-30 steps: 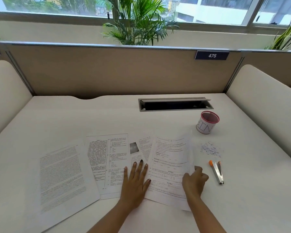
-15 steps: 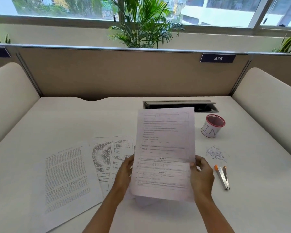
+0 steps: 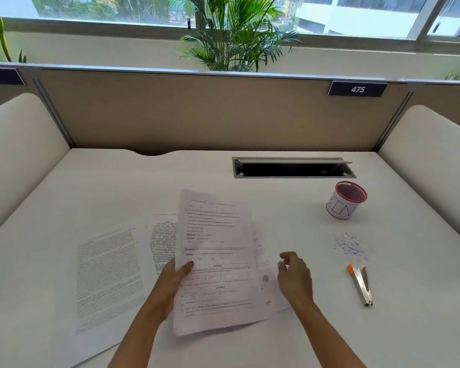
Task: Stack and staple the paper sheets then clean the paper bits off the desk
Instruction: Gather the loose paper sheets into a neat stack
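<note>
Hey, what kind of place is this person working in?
Probably a shared office or study hall: a white desk walled by a tan partition, a seat plate reading 475, and a cable hatch in the desktop.

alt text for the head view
A person's left hand holds a printed sheet over a white desk, with the right hand beside it, holding nothing. More printed sheets lie to the left; paper bits, a stapler and a cup marked BIN sit to the right.
</note>
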Motion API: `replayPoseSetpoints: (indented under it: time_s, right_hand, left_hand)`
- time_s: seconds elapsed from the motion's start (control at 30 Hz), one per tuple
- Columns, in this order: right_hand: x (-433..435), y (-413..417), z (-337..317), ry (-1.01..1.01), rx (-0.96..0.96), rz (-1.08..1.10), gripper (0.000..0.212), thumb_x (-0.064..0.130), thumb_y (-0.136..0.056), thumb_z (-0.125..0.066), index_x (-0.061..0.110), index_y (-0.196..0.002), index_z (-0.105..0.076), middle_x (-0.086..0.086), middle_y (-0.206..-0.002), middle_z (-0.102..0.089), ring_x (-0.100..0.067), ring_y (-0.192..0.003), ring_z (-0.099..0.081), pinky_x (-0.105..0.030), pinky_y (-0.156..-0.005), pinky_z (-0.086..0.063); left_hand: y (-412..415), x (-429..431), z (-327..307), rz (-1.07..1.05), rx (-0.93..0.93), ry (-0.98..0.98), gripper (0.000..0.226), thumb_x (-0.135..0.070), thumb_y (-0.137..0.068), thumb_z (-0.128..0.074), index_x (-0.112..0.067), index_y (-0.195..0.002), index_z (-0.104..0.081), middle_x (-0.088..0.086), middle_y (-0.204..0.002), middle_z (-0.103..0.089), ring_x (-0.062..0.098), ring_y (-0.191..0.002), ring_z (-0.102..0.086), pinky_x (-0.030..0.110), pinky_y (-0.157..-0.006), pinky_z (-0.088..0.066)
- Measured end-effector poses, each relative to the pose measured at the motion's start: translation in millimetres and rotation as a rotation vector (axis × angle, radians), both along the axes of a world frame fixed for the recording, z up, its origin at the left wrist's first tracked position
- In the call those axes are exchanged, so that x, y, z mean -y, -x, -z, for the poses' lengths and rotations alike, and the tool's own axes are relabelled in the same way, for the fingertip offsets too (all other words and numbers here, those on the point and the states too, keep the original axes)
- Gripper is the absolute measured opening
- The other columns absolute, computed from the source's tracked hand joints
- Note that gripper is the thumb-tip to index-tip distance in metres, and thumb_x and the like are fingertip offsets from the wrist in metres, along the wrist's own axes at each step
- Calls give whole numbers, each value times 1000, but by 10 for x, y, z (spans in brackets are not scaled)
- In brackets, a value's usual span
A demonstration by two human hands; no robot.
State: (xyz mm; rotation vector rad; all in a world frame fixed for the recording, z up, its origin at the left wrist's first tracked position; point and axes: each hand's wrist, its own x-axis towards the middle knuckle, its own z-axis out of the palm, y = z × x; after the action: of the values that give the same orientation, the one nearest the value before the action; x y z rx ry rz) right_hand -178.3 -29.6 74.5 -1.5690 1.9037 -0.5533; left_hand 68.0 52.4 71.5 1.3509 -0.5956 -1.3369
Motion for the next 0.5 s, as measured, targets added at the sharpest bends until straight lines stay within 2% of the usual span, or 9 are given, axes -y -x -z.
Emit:
replayPoseSetpoints:
  time_s: [0.1, 0.2, 0.33, 0.43, 0.5]
  right_hand:
    - [32, 55, 126, -63, -329, -60, 51, 40, -91, -57, 10, -131, -43, -14, -130, -46, -30, -117, -46, -34, -90, -43]
    - [-12, 23, 223, -48, -497, -109, 72, 60, -79, -62, 8, -126, -44, -10, -123, -48, -25, -113, -47, -29, -88, -42]
    - [-78, -108, 262, 27, -531, -56, 71, 59, -63, -77, 4, -102, -53, -13, -103, -57, -28, -90, -56, -32, -73, -45]
    - [-51, -153, 184, -131, -526, -10, 67, 56, -74, -71, 8, -111, -43, -10, -113, -51, -28, -99, -58, -33, -81, -46]
    - [-7, -150, 170, -210, -436, 36, 73, 52, -73, -74, 6, -115, -37, -14, -118, -49, -33, -105, -58, -38, -86, -47]
  left_hand:
    - [-148, -44, 81, -71, -20, -20, 32, -12, -94, -55, -17, -126, -56, 12, -114, -70, 27, -97, -70, 36, -68, -60]
    - [-265, -77, 122, -116, -70, -30, 37, -11, -93, -56, -13, -131, -54, 11, -116, -70, 27, -101, -69, 34, -71, -61]
    - [-382, -87, 185, -172, -104, -40, 41, -9, -94, -54, -10, -135, -51, 12, -120, -67, 27, -105, -66, 33, -71, -61]
    - [-409, -89, 193, -183, -98, -27, 37, -7, -94, -53, -13, -130, -54, 7, -114, -69, 21, -97, -69, 30, -67, -60]
    - [-423, -93, 199, -191, -100, -29, 36, -7, -94, -53, -13, -129, -54, 7, -113, -69, 21, -97, -69, 30, -67, -60]
